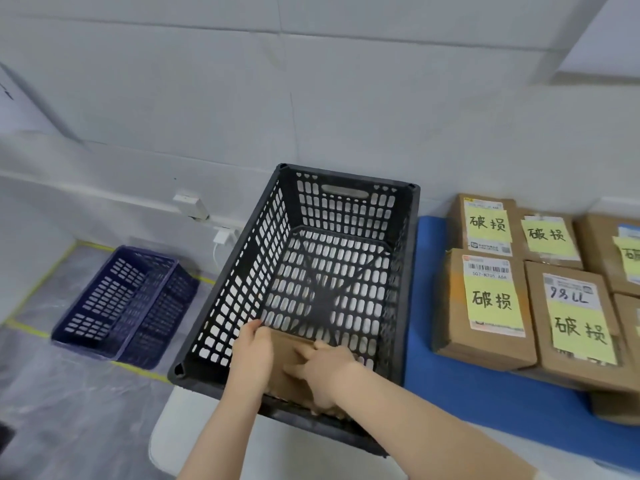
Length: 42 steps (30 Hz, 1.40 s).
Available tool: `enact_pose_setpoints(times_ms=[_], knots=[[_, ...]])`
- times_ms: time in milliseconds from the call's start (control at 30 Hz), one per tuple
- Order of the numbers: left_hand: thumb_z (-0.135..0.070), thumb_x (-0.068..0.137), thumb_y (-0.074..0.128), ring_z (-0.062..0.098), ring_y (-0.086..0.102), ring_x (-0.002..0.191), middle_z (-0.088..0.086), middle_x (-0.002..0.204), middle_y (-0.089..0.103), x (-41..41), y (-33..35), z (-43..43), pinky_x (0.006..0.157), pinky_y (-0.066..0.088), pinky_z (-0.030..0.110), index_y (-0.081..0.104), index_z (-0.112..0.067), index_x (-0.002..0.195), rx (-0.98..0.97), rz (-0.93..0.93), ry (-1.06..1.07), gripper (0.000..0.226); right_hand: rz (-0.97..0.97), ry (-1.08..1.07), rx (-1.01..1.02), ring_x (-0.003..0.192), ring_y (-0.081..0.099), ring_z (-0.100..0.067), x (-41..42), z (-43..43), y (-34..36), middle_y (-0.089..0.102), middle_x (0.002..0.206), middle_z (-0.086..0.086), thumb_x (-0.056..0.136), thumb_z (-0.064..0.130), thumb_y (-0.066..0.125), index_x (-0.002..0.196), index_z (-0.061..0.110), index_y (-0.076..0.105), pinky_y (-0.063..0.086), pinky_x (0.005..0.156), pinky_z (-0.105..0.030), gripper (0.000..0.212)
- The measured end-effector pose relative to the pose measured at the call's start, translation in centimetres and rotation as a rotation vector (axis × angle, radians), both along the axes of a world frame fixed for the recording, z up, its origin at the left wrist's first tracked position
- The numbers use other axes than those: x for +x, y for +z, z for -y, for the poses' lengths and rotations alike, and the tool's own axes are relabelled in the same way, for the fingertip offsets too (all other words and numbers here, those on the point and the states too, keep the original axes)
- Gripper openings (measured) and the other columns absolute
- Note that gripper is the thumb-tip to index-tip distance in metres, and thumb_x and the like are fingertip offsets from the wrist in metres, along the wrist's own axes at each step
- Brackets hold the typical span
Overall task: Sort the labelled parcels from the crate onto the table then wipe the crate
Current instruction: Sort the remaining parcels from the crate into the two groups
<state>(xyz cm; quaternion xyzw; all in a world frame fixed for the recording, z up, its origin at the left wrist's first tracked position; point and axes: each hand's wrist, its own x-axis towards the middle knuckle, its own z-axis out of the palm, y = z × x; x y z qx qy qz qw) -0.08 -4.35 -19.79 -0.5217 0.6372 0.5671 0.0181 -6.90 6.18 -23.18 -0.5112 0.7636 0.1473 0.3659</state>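
left hand fingers curled | right hand fingers spread

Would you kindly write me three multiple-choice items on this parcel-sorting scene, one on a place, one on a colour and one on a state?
1. Where is the cardboard parcel that both hands touch?
A. On the blue mat
B. Inside the black crate, at its near end
C. In the floor basket

2. What colour are the notes on the sorted parcels?
A. Yellow
B. Pink
C. White

3. How is the black crate otherwise?
A. Full
B. Lidded
C. Bare apart from that parcel

Answers: 1 B, the left hand and right hand reach over its near wall onto the box; 2 A, each note is pale yellow; 3 C, its mesh floor shows through.
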Motion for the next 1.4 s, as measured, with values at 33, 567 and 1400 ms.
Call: enact_pose_setpoints(times_ms=[33,567,1400], knots=[[-0.027,0.095,0.042,0.034,0.051,0.120,0.013,0.131,0.053,-0.1,0.1,0.0,0.105,0.039,0.050,0.045,-0.021,0.137,-0.012,0.019,0.014,0.043,-0.008,-0.010,-0.010,0.139,0.018,-0.032,0.0,0.0,-0.1,-0.001,0.161,0.002,0.089,0.033,0.064,0.152,0.042,0.011,0.044,0.093,-0.047,0.083],[-0.026,0.101,0.034,0.038,0.037,0.132,0.023,0.149,0.033,-2.6,-3.8,-0.4,0.108,0.031,0.041,0.034,-0.014,0.148,-0.110,0.334,-0.202,0.049,0.079,-0.113,-0.022,0.137,0.026,-0.034,-2.6,0.7,-0.1,0.010,0.160,-0.002,0.085,0.025,0.061,0.152,0.032,0.017,0.043,0.099,-0.052,0.081],[-0.032,0.101,0.036,0.022,0.025,0.141,0.008,0.153,0.030,-7.8,-3.9,-1.5,0.116,0.017,0.041,0.042,-0.017,0.142,-0.235,-0.017,-0.384,0.044,0.206,-0.500,-0.125,0.138,0.023,-0.040,-5.3,0.4,-0.7,0.019,0.153,-0.010,0.087,0.031,0.057,0.152,0.028,0.013,0.034,0.104,-0.060,0.078]])
